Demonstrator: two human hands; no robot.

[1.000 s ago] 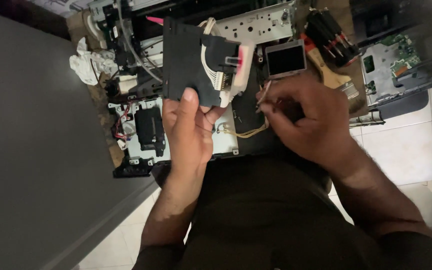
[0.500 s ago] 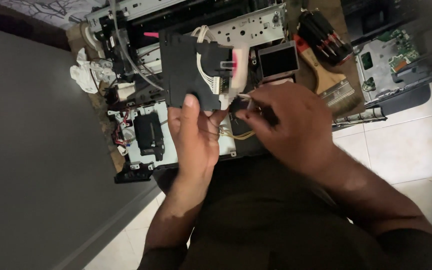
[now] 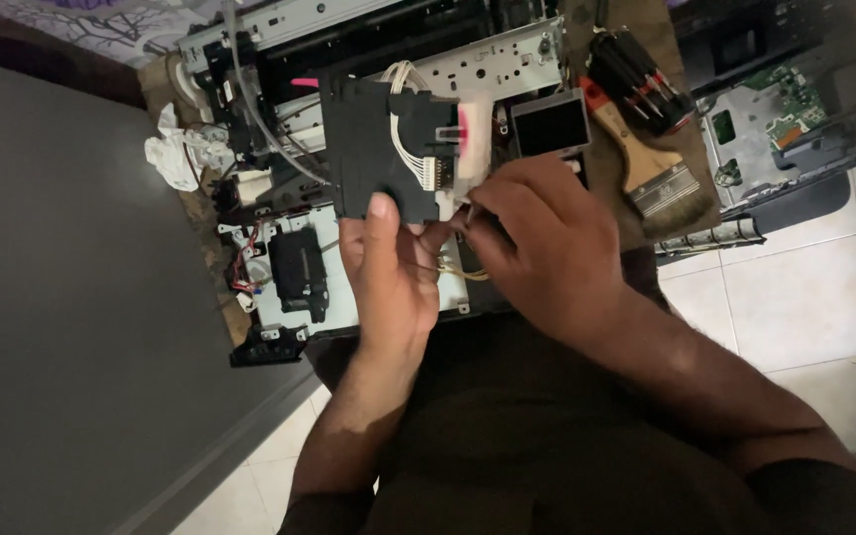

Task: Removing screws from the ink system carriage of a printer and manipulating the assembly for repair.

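Note:
My left hand [image 3: 393, 272] grips the lower edge of a black plastic printer part [image 3: 369, 149] and holds it upright above my lap. White wires and a white connector [image 3: 435, 173] run across its face, beside a pink patch [image 3: 468, 129]. My right hand [image 3: 547, 248] is closed at the part's lower right corner, fingertips pinched at the connector and some thin yellowish wires [image 3: 463, 269]. What the right fingers pinch is hidden.
A dismantled printer chassis [image 3: 468, 64] lies on the floor ahead. A paintbrush [image 3: 651, 168], several screwdrivers [image 3: 636, 79], a small screen module [image 3: 550, 121], a green circuit board [image 3: 785, 99] and a crumpled white cloth [image 3: 170, 154] lie around. A dark grey wall [image 3: 61, 327] stands left.
My right hand has shifted left and up from the loose wires to the part's lower right corner. The left hand kept its hold on the black part.

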